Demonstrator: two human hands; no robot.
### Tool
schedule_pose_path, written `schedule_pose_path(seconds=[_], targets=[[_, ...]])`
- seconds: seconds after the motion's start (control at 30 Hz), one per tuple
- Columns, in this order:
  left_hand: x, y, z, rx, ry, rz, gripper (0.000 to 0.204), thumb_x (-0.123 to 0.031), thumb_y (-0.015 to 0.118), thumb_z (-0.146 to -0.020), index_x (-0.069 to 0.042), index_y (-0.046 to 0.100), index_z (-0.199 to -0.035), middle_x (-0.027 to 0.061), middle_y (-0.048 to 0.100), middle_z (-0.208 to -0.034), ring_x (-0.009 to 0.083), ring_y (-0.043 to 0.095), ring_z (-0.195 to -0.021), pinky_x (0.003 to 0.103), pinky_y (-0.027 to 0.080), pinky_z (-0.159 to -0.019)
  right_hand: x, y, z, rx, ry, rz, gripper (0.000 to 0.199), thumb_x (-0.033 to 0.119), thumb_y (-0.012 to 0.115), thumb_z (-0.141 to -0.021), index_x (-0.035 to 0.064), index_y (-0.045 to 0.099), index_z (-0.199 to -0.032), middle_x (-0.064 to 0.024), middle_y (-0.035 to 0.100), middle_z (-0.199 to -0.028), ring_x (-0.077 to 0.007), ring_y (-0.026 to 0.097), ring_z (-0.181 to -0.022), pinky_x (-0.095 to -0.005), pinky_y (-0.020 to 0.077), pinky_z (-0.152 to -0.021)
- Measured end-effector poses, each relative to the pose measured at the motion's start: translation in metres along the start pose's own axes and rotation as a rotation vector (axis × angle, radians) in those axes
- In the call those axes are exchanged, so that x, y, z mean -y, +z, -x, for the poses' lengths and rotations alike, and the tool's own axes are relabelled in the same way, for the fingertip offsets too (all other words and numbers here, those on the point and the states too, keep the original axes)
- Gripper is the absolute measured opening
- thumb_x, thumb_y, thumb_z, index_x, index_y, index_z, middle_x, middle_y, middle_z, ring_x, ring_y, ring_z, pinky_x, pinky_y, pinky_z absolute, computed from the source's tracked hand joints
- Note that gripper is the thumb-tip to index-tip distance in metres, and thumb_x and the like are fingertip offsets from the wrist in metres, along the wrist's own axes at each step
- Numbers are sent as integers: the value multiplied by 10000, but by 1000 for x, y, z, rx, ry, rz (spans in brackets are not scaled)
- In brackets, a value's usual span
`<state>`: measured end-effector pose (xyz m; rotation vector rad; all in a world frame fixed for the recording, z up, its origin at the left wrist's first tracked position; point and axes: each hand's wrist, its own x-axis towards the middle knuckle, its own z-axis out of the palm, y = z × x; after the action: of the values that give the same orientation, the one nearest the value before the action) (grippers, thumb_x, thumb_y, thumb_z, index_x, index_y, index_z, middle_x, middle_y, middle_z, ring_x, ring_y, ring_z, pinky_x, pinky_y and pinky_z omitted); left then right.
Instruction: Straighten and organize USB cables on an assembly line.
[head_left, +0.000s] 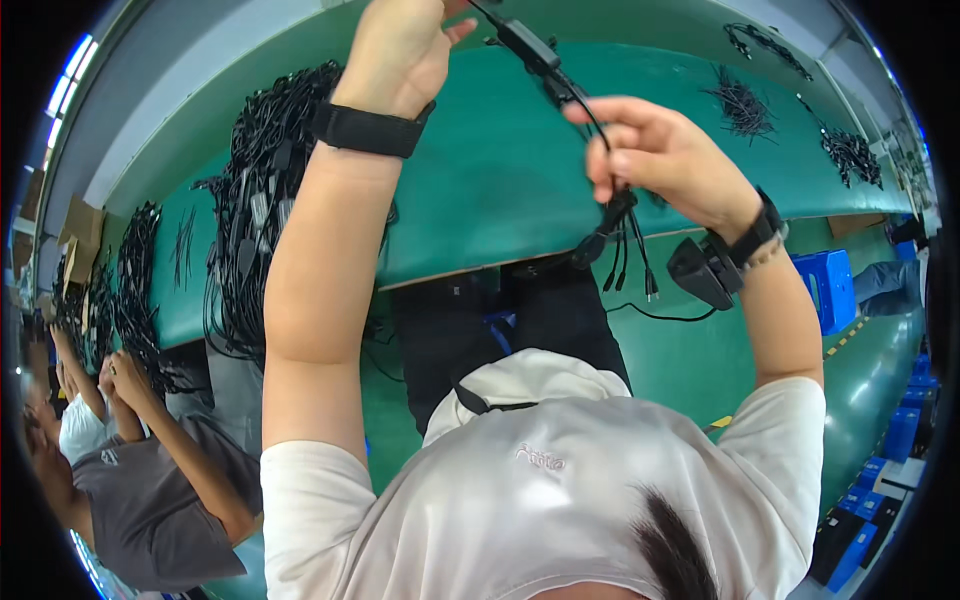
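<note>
black cable (536, 52) in right fingers (622, 110), left hand (402, 48) partly cropped

A green tabletop (480, 215) is stretching across the view, its near edge running in front of the person and its outline bending with the lens. On its left part a big heap of black cables (255, 190) is lying, with rectangular blocks showing among the cords and loose ends drooping over the near edge. Farther left, a few thin dark strands (185, 245) are lying beside it, then a long pile of black cords (138, 280). On the right part, a scatter of thin black strips (745, 105) is resting between a loose cable bundle (770, 48) toward the far edge and a tangled cable cluster (850, 158) nearer the right end.
</note>
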<state>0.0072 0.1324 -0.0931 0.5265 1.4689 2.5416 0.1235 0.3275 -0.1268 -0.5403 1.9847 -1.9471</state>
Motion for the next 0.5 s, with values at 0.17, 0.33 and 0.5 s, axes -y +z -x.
schedule_pose_path(seconds=[0.17, 0.33, 0.5], targets=[[43, -14, -31, 90, -105, -331, 178, -241, 580, -823, -65, 553, -833, 16, 574, -808, 88, 471, -714, 258, 392, -654, 34, -27, 31, -226, 169, 300, 368, 105, 545, -806, -10, 485, -1150, -38, 557, -658, -115, 523, -554, -243, 435, -547], [93, -22, -81, -1, -283, -346, 289, -266, 636, -778, -20, 562, -912, 65, 579, -913, 134, 493, -820, 295, 423, -687, 37, -61, -1, -349, 294, 595, 281, 112, 556, -797, -16, 557, -1047, -54, 583, -665, -124, 535, -534, -263, 432, -485], [133, -52, -116, -93, -485, -629, 544, -335, 659, -755, 3, 467, -1136, 133, 518, -1133, 183, 488, -975, 337, 432, -727, -40, -89, -44, -370, 76, 1074, 243, 125, 593, -777, -7, 594, -981, -105, 631, -766, -143, 572, -593, -262, 459, -531]])
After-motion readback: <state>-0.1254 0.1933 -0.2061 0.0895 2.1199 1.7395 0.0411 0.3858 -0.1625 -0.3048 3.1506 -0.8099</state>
